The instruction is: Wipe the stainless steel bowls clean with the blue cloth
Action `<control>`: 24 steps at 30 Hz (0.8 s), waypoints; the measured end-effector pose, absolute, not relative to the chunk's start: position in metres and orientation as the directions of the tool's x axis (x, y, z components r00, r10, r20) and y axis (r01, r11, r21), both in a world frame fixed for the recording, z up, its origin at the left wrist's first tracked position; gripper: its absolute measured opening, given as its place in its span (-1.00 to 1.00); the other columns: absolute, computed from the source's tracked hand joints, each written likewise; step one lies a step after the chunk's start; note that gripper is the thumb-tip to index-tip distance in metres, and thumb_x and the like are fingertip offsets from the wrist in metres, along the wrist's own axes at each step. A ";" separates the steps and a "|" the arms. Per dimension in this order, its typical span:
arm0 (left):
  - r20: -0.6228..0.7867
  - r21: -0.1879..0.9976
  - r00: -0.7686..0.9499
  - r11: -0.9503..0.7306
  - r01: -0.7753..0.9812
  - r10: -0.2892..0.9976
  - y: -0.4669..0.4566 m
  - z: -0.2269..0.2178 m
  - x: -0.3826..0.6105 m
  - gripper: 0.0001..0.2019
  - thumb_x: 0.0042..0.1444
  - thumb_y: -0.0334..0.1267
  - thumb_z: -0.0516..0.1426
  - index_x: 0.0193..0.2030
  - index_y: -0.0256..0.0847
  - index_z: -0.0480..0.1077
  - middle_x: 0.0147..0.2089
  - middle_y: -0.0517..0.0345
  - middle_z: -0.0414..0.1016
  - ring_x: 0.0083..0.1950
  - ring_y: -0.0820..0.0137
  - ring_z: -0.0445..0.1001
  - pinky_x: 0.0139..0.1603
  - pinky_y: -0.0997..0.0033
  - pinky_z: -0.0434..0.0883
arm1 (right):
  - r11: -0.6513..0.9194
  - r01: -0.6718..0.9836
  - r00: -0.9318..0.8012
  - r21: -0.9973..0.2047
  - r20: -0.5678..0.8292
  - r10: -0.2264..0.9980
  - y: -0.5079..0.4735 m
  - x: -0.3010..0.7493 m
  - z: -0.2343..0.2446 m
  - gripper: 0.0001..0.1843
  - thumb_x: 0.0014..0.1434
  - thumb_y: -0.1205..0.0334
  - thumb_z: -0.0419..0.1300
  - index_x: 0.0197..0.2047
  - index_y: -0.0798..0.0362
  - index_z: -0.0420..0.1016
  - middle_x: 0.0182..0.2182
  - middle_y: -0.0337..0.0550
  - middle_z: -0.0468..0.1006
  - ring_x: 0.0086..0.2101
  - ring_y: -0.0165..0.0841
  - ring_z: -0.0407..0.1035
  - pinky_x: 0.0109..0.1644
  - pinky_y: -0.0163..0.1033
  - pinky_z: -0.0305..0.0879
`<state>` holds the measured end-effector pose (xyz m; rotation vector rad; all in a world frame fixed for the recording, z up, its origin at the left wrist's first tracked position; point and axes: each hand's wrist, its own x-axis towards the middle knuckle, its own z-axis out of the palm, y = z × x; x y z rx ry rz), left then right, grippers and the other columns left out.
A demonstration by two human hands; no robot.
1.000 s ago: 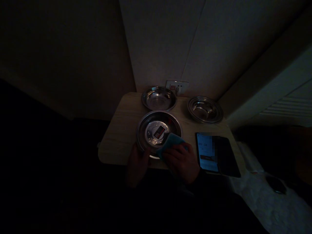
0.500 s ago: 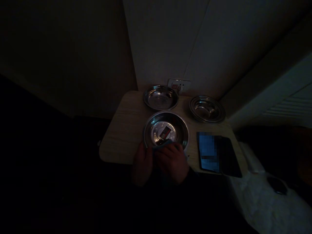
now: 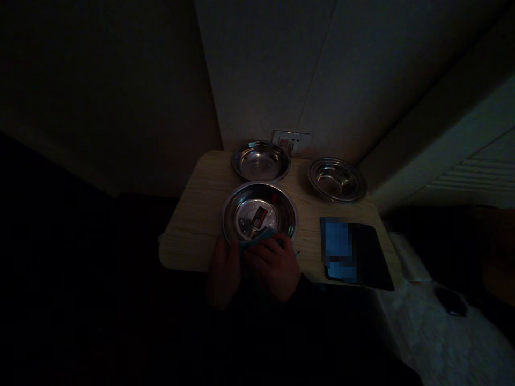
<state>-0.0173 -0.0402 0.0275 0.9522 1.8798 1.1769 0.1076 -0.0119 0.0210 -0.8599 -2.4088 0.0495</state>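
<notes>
A steel plate lies near the front of a small wooden table, with a sticker at its middle. My left hand grips the plate's near rim. My right hand is closed on a blue cloth and presses it on the plate's near edge. Only a strip of the cloth shows past my fingers. The scene is very dark.
Two more steel plates stand behind, one at the back middle and a stack at the back right. A lit phone lies right of my hands. A wall socket sits behind the table. White bedding lies at lower right.
My right hand has slid the cloth from the plate's right side to its near edge, close to my left hand. Much less of the cloth shows now.
</notes>
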 end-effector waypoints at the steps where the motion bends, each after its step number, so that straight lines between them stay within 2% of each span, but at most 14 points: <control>1: -0.178 0.926 -0.483 0.312 0.212 0.857 -0.040 0.028 -0.018 -0.79 0.13 -0.16 -0.03 -0.21 -0.21 0.32 -0.25 0.10 0.47 -0.22 0.33 0.42 -0.16 0.35 0.31 | 0.805 0.558 -0.641 -0.202 0.511 0.573 -0.012 0.111 0.020 -0.90 0.21 0.25 0.15 -0.21 -0.05 0.48 -0.30 -0.31 0.60 -0.22 -0.37 0.34 0.02 -0.04 -0.01; 6: -0.185 0.906 -0.504 0.345 0.245 0.843 -0.039 0.033 -0.020 -0.74 0.13 -0.13 -0.03 -0.15 -0.21 0.33 -0.21 0.07 0.48 -0.17 0.30 0.43 -0.14 0.32 0.31 | 0.839 0.535 -0.721 -0.105 0.460 0.518 0.002 0.162 0.025 -0.85 0.22 0.27 0.13 -0.16 -0.08 0.49 -0.22 -0.29 0.60 -0.17 -0.34 0.32 0.08 0.02 -0.07; 11: -0.193 0.921 -0.466 0.322 0.217 0.864 -0.036 0.039 -0.025 -0.66 0.11 -0.08 0.02 -0.04 -0.20 0.34 -0.13 0.05 0.50 -0.11 0.30 0.45 -0.10 0.35 0.33 | 0.805 0.589 -0.711 -0.071 0.428 0.558 0.015 0.191 0.029 -0.82 0.23 0.27 0.11 -0.13 -0.04 0.49 -0.17 -0.23 0.58 -0.14 -0.29 0.30 0.09 0.03 -0.08; 12: -0.201 0.924 -0.469 0.325 0.200 0.860 -0.037 0.040 -0.025 -0.63 0.10 -0.05 0.02 -0.02 -0.20 0.34 -0.15 0.06 0.50 -0.14 0.31 0.46 -0.13 0.36 0.34 | 0.799 0.596 -0.701 -0.080 0.435 0.566 0.014 0.190 0.028 -0.82 0.22 0.27 0.10 -0.13 -0.03 0.49 -0.17 -0.23 0.58 -0.15 -0.29 0.30 0.09 0.02 -0.06; 14: -0.233 0.925 -0.476 0.344 0.160 0.848 -0.039 0.040 -0.023 -0.59 0.10 0.03 0.00 -0.04 -0.20 0.35 -0.32 0.11 0.50 -0.31 0.35 0.47 -0.29 0.40 0.36 | 0.794 0.599 -0.681 -0.107 0.453 0.575 0.012 0.186 0.026 -0.82 0.22 0.28 0.10 -0.13 -0.02 0.49 -0.18 -0.23 0.59 -0.16 -0.28 0.29 0.07 0.00 -0.03; 17: -0.309 0.920 -0.465 0.385 0.076 0.830 -0.043 0.037 -0.014 -0.56 0.08 0.10 -0.01 -0.11 -0.22 0.32 -0.58 0.27 0.35 -0.57 0.43 0.36 -0.53 0.45 0.28 | 0.795 0.590 -0.666 -0.142 0.471 0.578 0.007 0.174 0.023 -0.81 0.22 0.28 0.10 -0.13 -0.01 0.49 -0.19 -0.23 0.59 -0.17 -0.29 0.30 0.06 -0.03 -0.01; 20: -0.348 0.919 -0.435 0.394 0.017 0.830 -0.045 0.033 -0.004 -0.61 0.06 0.03 0.05 -0.10 -0.21 0.25 -0.65 0.35 0.29 -0.62 0.45 0.33 -0.58 0.49 0.24 | 0.795 0.584 -0.661 -0.163 0.473 0.582 0.003 0.166 0.023 -0.81 0.22 0.29 0.10 -0.13 -0.01 0.49 -0.19 -0.22 0.59 -0.18 -0.30 0.31 0.04 -0.07 0.02; 24: -0.316 0.930 -0.437 0.367 0.035 0.842 -0.044 0.029 -0.003 -0.72 0.09 -0.08 0.02 -0.13 -0.19 0.25 -0.65 0.34 0.31 -0.62 0.44 0.35 -0.59 0.50 0.25 | 0.757 0.624 -0.609 -0.196 0.486 0.627 0.007 0.174 0.025 -0.81 0.22 0.29 0.09 -0.14 0.02 0.50 -0.22 -0.19 0.59 -0.20 -0.31 0.33 -0.02 -0.11 0.08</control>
